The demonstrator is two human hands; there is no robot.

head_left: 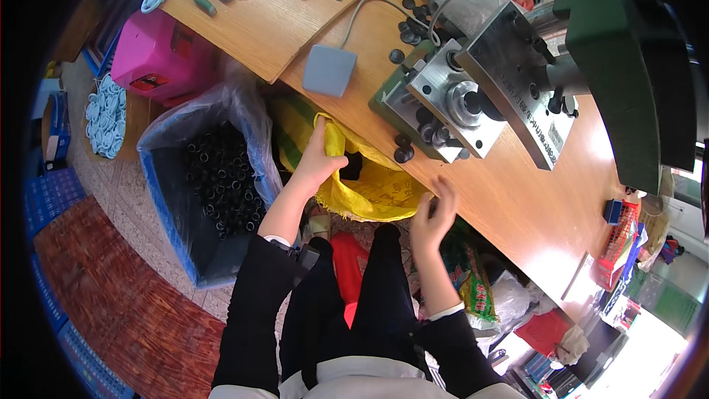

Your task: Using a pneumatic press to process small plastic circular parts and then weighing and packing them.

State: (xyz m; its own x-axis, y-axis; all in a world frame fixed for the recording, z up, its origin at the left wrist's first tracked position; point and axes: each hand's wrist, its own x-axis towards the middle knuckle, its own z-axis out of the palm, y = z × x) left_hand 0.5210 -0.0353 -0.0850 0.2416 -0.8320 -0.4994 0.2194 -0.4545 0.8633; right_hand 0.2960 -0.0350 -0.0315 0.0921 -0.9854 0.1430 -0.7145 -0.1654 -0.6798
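The left hand (317, 161) holds the left rim of the yellow woven sack (369, 198), fingers along the fabric and thumb over the mouth, while the right hand (434, 218) is open with loosely curled fingers at the sack's right edge, where contact cannot be told. The sack gapes below the near edge of the wooden table (509, 203), between a plastic-lined blue bin (161, 210) of black rings (225, 188) and the person's right hand, with a metal press fixture (476, 122) on the tabletop beyond.
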